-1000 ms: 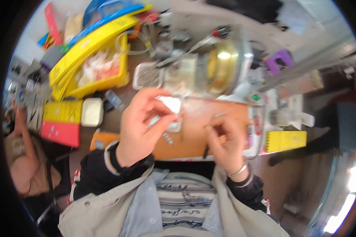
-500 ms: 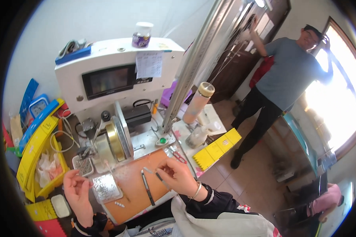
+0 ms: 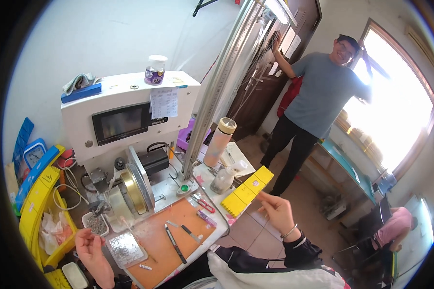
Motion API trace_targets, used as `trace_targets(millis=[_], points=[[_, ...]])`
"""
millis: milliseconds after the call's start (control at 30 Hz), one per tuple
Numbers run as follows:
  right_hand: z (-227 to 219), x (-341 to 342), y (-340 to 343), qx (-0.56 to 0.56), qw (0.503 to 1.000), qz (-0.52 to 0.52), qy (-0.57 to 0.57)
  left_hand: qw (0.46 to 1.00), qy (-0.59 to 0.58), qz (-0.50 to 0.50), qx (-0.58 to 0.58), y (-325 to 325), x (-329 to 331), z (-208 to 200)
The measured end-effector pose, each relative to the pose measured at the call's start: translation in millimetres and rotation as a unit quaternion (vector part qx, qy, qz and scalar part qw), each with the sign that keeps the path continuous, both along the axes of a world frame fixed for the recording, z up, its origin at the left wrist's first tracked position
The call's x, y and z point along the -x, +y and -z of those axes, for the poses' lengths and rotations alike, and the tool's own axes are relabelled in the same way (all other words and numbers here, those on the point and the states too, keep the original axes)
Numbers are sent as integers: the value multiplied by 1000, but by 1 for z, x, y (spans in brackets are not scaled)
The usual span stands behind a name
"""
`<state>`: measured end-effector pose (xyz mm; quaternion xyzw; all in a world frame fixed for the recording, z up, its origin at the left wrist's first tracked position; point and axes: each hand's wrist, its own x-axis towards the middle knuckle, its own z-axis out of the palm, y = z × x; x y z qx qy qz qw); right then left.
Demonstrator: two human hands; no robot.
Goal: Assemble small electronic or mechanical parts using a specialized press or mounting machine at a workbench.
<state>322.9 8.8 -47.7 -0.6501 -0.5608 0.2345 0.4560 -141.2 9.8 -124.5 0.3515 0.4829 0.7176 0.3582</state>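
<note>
My left hand (image 3: 92, 255) hovers beside a shallow tray of small silvery pieces (image 3: 127, 249), its thumb and fingers curled together; anything between them is too small to make out. My right hand (image 3: 277, 215) is off the bench's right side, fingers stretched toward the edge of a yellow ridged box (image 3: 249, 190). Whether they touch it, I cannot tell. On the orange mat (image 3: 154, 226) lie a slim black tool (image 3: 175, 242) and a thin grey-and-dark tool (image 3: 191, 232). Near them are a small purple tube (image 3: 206, 218) and red-handled snips (image 3: 203, 203).
A white machine (image 3: 130, 98) with a screen and brass wheel (image 3: 133, 191) stands behind the mat. A metal post (image 3: 212, 96), a tumbler (image 3: 220, 142) and a clear bottle (image 3: 226, 177) rise at right. Yellow bins (image 3: 62, 236) are at left. One person (image 3: 323, 91) stands beyond; another (image 3: 393, 226) bends over.
My right hand has let go of the thin tool, now on the mat, and moved right to the yellow box. The view has shifted rightward. My left hand stays by the tray.
</note>
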Motion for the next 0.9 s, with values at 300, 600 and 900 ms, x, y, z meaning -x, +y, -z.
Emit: trace_targets(millis=[300,600,900], points=[[57,-103,-24,50,975,209,-49,999,-39,17,5,0,3,1],[66,-133,-42,120,950,280,-74,1000,-17,16,3,2,5,9],[68,-149,-37,179,952,246,33,1000,4,2,16,-6,10,12]])
